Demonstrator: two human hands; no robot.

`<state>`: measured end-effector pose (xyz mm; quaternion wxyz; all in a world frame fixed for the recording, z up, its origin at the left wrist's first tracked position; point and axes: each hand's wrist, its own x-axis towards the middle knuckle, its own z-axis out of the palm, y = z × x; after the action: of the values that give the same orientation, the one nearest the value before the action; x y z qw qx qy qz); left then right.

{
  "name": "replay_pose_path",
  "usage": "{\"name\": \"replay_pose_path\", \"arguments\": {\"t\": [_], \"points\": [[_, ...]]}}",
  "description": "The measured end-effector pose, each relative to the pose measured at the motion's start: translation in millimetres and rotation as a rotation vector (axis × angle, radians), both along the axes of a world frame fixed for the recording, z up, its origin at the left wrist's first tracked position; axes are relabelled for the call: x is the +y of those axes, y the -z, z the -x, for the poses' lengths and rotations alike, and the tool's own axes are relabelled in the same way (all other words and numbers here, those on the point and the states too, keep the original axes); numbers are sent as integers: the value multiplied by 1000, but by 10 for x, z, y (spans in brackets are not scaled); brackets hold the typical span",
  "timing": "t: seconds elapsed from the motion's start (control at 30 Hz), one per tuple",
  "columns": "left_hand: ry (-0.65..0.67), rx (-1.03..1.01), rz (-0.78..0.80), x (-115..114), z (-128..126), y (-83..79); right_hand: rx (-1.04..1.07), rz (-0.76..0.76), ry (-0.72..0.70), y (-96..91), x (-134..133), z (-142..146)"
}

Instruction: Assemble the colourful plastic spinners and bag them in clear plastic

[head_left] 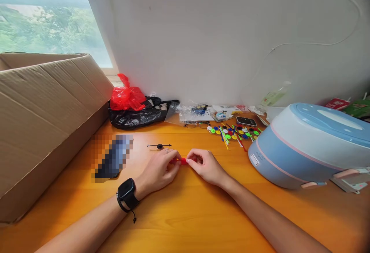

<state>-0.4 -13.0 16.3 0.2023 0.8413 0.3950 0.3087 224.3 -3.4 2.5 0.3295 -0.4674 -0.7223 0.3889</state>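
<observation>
1. Wooden tabletop (pixel 179 218), pale wall (pixel 185 45) behind; head view.
2. Small red plastic piece (pixel 184 161) directly between left hand (pixel 157 168) and right hand (pixel 208 166), long axis roughly left-right; both equally near.
3. Each hand pinches one end, fingers curled.
4. Blue-and-white electric lunch box (pixel 295 153): lettering too small to read.

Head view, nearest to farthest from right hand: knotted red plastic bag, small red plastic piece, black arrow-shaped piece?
1. Red plastic piece: at the fingertips of the right hand.
2. Black arrow-shaped piece: to the left, beyond the left hand.
3. Red plastic bag: farther left, near the wall.
</observation>
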Motion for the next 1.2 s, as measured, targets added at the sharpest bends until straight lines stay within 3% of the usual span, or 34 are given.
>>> {"name": "replay_pose_path", "arguments": {"t": [0.3,0.57,0.87,1.2], "points": [[105,7,-155,8,-36,-6,-20,8,-7,22,32,-19],[98,105,-194,23,-41,2,-115,-61,-22,21,7,-39],[82,334,-421,-29,-88,-24,-123,-71,-26,36,25,-52],[45,239,-332,-22,-122,65,-149,-116,-25,17,28,-54]]}}
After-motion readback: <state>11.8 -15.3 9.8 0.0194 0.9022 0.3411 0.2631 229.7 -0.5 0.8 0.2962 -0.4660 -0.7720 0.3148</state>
